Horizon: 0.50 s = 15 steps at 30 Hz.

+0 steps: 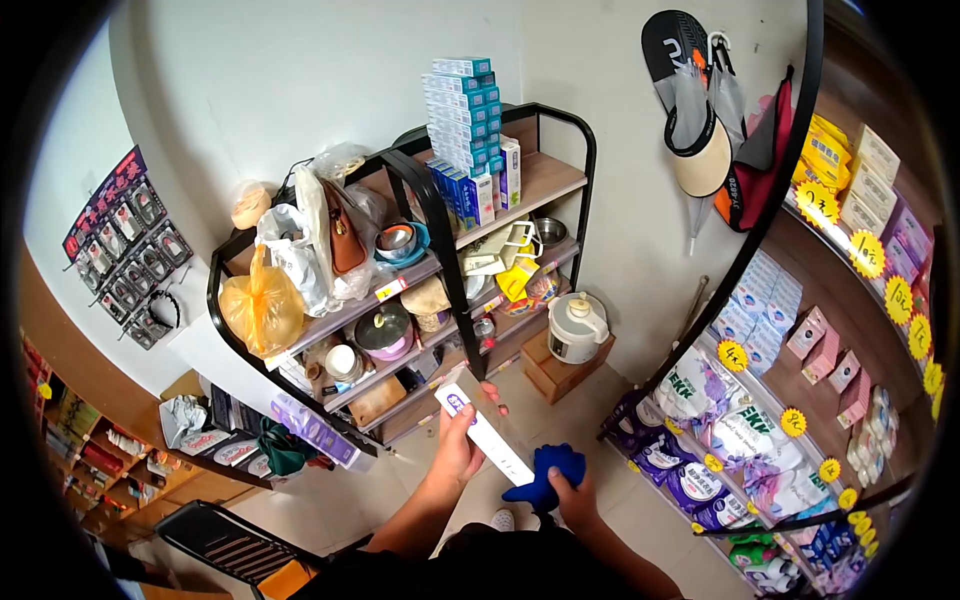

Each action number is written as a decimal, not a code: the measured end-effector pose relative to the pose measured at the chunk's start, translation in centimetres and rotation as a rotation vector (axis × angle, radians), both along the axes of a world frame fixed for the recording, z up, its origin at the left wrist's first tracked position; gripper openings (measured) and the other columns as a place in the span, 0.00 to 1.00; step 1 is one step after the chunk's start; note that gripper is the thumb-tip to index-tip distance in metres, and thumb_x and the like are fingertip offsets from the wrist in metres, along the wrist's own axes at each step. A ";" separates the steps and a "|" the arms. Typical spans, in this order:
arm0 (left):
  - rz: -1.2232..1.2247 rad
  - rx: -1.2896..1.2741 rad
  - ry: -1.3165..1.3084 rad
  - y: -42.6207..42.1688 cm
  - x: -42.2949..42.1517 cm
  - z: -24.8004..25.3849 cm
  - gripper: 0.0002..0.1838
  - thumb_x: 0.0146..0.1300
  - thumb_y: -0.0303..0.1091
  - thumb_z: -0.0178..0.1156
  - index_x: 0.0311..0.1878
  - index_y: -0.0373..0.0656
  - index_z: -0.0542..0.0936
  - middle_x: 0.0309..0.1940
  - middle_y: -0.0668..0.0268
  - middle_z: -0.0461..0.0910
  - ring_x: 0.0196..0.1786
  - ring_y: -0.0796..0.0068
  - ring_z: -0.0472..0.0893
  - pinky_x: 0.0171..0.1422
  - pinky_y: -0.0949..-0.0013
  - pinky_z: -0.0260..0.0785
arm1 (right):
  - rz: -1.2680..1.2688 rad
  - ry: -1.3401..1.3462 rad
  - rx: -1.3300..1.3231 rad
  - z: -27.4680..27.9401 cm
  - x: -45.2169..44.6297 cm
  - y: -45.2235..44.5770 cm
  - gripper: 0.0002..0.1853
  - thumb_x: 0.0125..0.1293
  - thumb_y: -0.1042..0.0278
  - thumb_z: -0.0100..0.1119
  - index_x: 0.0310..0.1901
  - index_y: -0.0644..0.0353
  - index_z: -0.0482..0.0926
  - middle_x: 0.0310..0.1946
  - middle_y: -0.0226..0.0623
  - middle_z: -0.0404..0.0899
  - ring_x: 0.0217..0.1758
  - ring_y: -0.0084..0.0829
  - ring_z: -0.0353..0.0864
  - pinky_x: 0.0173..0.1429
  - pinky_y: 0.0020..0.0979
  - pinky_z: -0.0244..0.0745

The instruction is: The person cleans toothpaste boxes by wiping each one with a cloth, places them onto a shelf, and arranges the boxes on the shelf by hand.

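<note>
A long white box [492,440] with a purple label near its upper end lies slanted in front of me. My left hand [457,452] is closed around it, thumb on top and fingertips showing past the far edge. In my right hand [576,502] is a bunched blue cloth [548,476], gripped with the thumb over it. The cloth meets the lower end of the box. Some of the right fingers are hidden behind the cloth.
A black-framed shelf unit [470,330] ahead carries bags, bowls, pots and a tall stack of small teal-and-white boxes [463,115]. A white lidded pot [578,328] stands on a wooden box. Stocked shelves [735,400] rise on the right; a black chair [235,545] is lower left.
</note>
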State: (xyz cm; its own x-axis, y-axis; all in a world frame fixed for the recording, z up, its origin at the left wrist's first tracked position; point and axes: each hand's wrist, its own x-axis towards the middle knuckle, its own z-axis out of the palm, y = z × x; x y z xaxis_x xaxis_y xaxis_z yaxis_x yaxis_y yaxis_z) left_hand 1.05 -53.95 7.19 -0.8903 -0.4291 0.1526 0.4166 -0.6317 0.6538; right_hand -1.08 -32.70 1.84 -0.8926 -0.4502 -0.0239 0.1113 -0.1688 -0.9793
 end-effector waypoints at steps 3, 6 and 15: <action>0.113 0.057 -0.071 0.5 0.2 -0.3 0.27 0.69 0.45 0.61 0.67 0.44 0.71 0.63 0.56 0.75 0.62 0.64 0.77 0.64 0.56 0.72 | 0.020 -0.340 -0.226 1.8 0.9 -0.1 0.22 0.72 0.69 0.58 0.64 0.62 0.69 0.59 0.41 0.76 0.63 0.37 0.77 0.70 0.41 0.70; 0.088 0.027 -0.036 1.1 0.2 0.1 0.29 0.70 0.45 0.59 0.69 0.44 0.69 0.64 0.57 0.75 0.64 0.65 0.75 0.67 0.57 0.69 | 0.000 -0.595 -0.354 1.9 2.1 -0.1 0.23 0.72 0.67 0.59 0.65 0.60 0.68 0.61 0.42 0.75 0.66 0.40 0.75 0.71 0.47 0.70; 0.357 0.188 -0.193 6.3 0.4 2.4 0.17 0.69 0.31 0.62 0.58 0.44 0.73 0.43 0.62 0.83 0.45 0.64 0.83 0.55 0.59 0.77 | -0.199 0.165 -0.153 1.0 3.1 0.6 0.21 0.70 0.73 0.62 0.61 0.64 0.70 0.60 0.42 0.75 0.61 0.32 0.76 0.66 0.35 0.70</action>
State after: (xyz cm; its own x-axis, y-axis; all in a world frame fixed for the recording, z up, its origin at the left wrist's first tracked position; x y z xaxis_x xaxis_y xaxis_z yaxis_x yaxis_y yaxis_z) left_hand 1.47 -47.60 9.55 -0.6858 -0.7190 -0.1123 0.5115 -0.5861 0.6284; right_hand 2.04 -32.13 2.87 -0.9498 -0.2536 0.1833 -0.0969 -0.3187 -0.9429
